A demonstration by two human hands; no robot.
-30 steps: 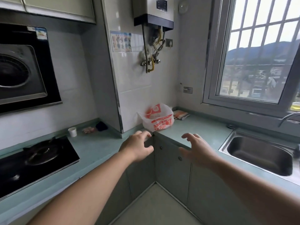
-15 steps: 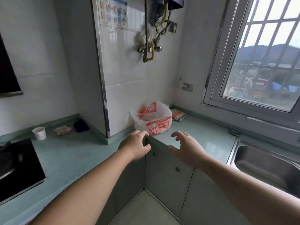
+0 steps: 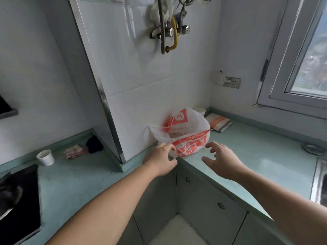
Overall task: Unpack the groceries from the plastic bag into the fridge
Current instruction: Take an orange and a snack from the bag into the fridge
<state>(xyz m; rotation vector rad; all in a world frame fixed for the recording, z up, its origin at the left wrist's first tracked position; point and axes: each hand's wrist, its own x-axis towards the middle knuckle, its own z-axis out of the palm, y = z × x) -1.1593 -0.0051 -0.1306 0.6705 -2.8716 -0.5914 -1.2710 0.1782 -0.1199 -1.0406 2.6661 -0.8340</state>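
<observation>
A white plastic bag with red-orange print sits in the corner of the pale green counter, its mouth open upward; the contents are blurred. My left hand reaches to the bag's near left side, fingertips at or touching its lower edge, fingers curled but holding nothing. Just right of the bag, my right hand hovers with fingers spread, close to the bag but apart from it. No fridge is in view.
A folded striped cloth lies behind the bag. A paper cup, a pink packet and a dark item stand on the left counter by the black hob. A sink is at the right edge; pipes hang above.
I have moved closer to the corner and look further down. Both hands advanced toward the bag; the left one now reaches its near edge.
</observation>
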